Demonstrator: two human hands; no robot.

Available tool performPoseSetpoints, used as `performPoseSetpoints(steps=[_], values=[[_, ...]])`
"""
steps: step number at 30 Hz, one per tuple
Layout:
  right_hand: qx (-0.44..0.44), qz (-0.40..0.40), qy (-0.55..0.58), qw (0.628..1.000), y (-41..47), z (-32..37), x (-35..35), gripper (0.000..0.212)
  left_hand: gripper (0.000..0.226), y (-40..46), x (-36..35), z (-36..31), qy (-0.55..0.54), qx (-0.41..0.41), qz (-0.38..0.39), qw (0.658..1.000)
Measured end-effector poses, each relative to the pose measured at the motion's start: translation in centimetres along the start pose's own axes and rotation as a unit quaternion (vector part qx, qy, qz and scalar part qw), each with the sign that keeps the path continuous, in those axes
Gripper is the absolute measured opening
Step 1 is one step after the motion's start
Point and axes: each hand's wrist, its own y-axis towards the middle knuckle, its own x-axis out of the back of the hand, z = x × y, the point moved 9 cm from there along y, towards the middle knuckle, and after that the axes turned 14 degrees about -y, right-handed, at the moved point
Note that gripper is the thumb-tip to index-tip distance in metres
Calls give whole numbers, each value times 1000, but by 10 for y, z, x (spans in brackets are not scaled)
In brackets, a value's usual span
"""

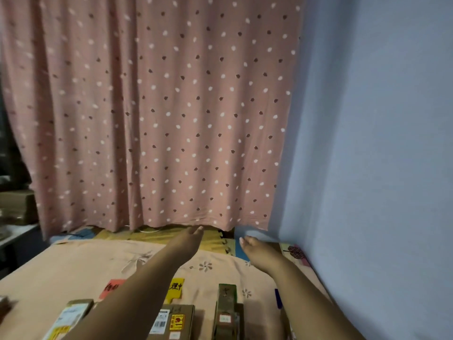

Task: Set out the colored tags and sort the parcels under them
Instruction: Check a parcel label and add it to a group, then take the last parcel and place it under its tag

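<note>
Hands are reaching forward over a surface covered by a peach floral cloth (73, 263), seen from the head camera. The left hand (192, 235) is stretching toward the far edge with its fingers fairly straight and holding nothing. The right hand (255, 249) is hanging with its fingers loosely curled — also gripping nothing.

Colored tags are lying in a row on the cloth, beneath the forearms: a red tag (111, 288) at the left with dark writing, partly covered by the left forearm, a yellow tag (176, 288) just right of that arm, and a green tag (227, 292) further right. A blue strip (278, 298) is showing beside the right forearm; whether it is a tag I cannot tell.

Parcels are sitting nearer the camera than the tags. A brown parcel with a white label (71, 317) is lying below the red tag, a flat box with a barcode and yellow sticker (171, 322) below the yellow tag, and a tall narrow box (225, 315) is touching the green tag.

Behind everything a pink dotted curtain (159, 114) is hanging, with a pale blue wall (380, 143) at the right — a puzzle-edged foam mat (215, 241) is peeking out under the curtain hem.
</note>
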Motion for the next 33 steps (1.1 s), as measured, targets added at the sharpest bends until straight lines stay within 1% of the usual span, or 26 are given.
performPoseSetpoints(steps=[6, 11, 13, 16, 22, 26, 31, 33], values=[[38, 31, -5, 999, -5, 34, -25, 60, 50, -19, 31, 23, 0, 21, -31, 999], [69, 44, -23, 996, -7, 83, -51, 62, 47, -43, 90, 47, 16, 40, -81, 996], [96, 43, -45, 993, -10, 117, -66, 61, 40, -61, 124, 56, 18, 39, -109, 993], [142, 55, -60, 987, -19, 173, -96, 61, 45, -93, 181, 81, 29, 71, -154, 985], [232, 93, -77, 965, -54, 303, -184, 63, 46, -176, 304, 149, -19, 127, -241, 962], [273, 108, -103, 950, -83, 378, -233, 61, 47, -233, 381, 186, 10, 160, -296, 942], [299, 124, -124, 938, -109, 448, -282, 62, 43, -289, 450, 214, 46, 173, -310, 934], [304, 126, -134, 935, -116, 469, -297, 62, 45, -306, 478, 226, 73, 187, -328, 923]])
